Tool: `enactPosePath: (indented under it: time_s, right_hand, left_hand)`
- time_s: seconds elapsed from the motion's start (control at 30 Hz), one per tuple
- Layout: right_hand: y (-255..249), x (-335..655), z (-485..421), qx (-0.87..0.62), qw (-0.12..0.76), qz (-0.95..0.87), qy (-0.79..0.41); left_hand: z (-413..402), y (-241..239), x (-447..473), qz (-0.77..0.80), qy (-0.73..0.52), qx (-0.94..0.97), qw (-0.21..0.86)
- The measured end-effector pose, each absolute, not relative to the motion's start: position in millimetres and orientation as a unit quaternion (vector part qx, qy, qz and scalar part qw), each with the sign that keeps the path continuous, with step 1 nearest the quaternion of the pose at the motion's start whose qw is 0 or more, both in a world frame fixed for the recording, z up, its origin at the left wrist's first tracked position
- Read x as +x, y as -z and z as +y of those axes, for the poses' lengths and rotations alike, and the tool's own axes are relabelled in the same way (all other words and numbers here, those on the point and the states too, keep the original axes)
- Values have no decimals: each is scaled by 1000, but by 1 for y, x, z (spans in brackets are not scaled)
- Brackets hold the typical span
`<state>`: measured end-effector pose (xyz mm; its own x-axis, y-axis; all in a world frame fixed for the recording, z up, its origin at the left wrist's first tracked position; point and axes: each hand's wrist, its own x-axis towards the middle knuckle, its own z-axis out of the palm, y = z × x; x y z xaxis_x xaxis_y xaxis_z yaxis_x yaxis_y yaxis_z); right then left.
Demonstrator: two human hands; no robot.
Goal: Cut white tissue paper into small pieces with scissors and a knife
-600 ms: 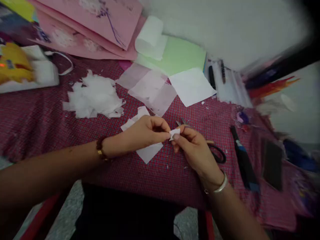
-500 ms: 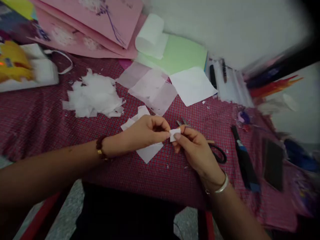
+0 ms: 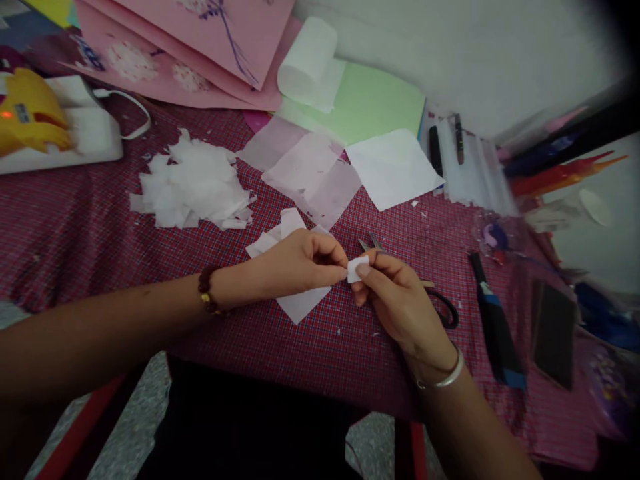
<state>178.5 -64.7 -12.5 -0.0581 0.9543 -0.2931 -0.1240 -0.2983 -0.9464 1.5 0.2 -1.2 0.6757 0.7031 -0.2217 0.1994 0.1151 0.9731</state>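
Note:
A small folded piece of white tissue paper (image 3: 355, 269) is pinched between my left hand (image 3: 295, 265) and my right hand (image 3: 395, 298), just above the red checked tablecloth (image 3: 75, 233). Both hands have their fingers closed on it. Flat white paper squares (image 3: 299, 303) lie under my left hand. Scissors (image 3: 443, 308) with black handles lie partly hidden behind my right hand, their blades (image 3: 369, 243) pointing away from me.
A heap of cut white paper pieces (image 3: 193, 187) lies to the left. Thin pinkish sheets (image 3: 310, 170), a white sheet (image 3: 393, 167), a green sheet (image 3: 367, 103), a tissue roll (image 3: 307, 60) and pink cards (image 3: 200, 47) are behind. A black-and-blue tool (image 3: 495, 320) and dark phone (image 3: 553, 330) lie at right.
Both hands stay pinched on the small paper piece, working it slightly. The view has shifted a little, so everything sits slightly further right.

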Motion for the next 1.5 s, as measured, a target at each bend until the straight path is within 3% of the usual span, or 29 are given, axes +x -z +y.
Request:
enactPosePath:
  time_s: [0.23, 0.43, 0.6, 0.83, 1.5]
  right_hand:
    - [17, 182, -66, -549, 418, -451, -566]
    - [3, 179, -74, -590, 469, -617, -227]
    - [1, 174, -73, -550, 403, -669, -296]
    - [4, 174, -71, -557, 396, -645, -343]
    - [5, 174, -70, -563, 395, -668, -284]
  left_hand:
    - [0, 2, 1, 343, -202, 641, 656]
    - [-2, 3, -1, 368, -230, 618, 656]
    - [-3, 4, -1, 364, -238, 615, 658]
    - [-3, 5, 0, 365, -232, 619, 656]
    - [-6, 3, 5, 387, -243, 629, 629]
